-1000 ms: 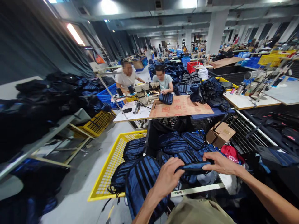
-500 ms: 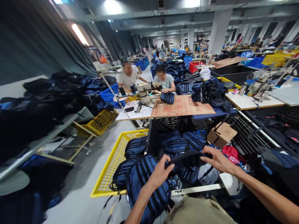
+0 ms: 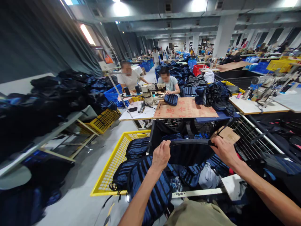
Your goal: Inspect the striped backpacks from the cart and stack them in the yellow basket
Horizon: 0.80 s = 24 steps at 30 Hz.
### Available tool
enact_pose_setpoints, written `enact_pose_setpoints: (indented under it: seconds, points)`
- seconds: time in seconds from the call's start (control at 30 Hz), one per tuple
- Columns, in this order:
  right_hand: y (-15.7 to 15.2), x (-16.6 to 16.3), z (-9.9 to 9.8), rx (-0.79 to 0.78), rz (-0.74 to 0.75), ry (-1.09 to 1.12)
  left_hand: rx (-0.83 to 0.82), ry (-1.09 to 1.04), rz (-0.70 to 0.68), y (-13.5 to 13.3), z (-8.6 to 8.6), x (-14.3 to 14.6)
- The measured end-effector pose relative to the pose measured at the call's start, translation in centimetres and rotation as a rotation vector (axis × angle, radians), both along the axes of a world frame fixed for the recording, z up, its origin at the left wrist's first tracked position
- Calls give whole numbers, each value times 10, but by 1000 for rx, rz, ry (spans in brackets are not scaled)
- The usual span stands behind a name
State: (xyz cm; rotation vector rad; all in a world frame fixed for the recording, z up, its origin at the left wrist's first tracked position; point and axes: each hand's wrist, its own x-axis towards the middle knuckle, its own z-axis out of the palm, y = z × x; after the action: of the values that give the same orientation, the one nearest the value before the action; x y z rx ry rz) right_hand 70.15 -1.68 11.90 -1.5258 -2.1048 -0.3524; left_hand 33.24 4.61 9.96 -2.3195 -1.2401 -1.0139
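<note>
A black fabric panel [image 3: 191, 152] hangs stretched between my two hands, its upper edge nearly level. Closed fingers of my left hand [image 3: 161, 154] grip its left top corner. At the right top corner my right hand [image 3: 224, 151] pinches the same edge. Whether the panel is part of a bag, I cannot tell. Beneath my left forearm, a blue bag with black stripes [image 3: 150, 188] leans against the yellow basket. More blue striped bags [image 3: 191, 174] lie below and behind the panel, partly hidden by it.
The yellow basket [image 3: 110, 166] holds several blue bags on the left. A white metal bar [image 3: 197, 192] crosses in front of me. Ahead, two people sit at a sewing machine [image 3: 150, 91] beside a brown board [image 3: 183, 107]. A cardboard box [image 3: 228, 134] lies at the right.
Both hands have risen with the panel; its edge is now pulled taut and its face hangs down into view. My right hand's fingers have closed more on the corner.
</note>
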Motion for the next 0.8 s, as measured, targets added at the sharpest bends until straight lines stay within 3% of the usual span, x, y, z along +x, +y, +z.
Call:
enact_pose_setpoints:
  seconds: [0.1,0.23,0.33,0.4,0.53,0.67,0.8]
  points:
    - [-7,-23,12,-44,69,106,89,38,-90,-24,13,21]
    - [-19,-58,13,-193,358,167,49,42,-353,-54,26,51]
    - [-26,-64,13,-283,390,310,-81,-106,-313,-53,40,52]
    - [-29,-56,18,-323,343,413,-285,-195,-271,-47,51,42]
    - [-25,-28,38,-362,287,520,-897,-321,-350,-44,60,11]
    - [-13,7,48,-333,149,615,-1314,-442,-349,-67,40,-25]
    - [-1,55,39,-283,-16,741,-1546,-725,-500,-94,13,-58]
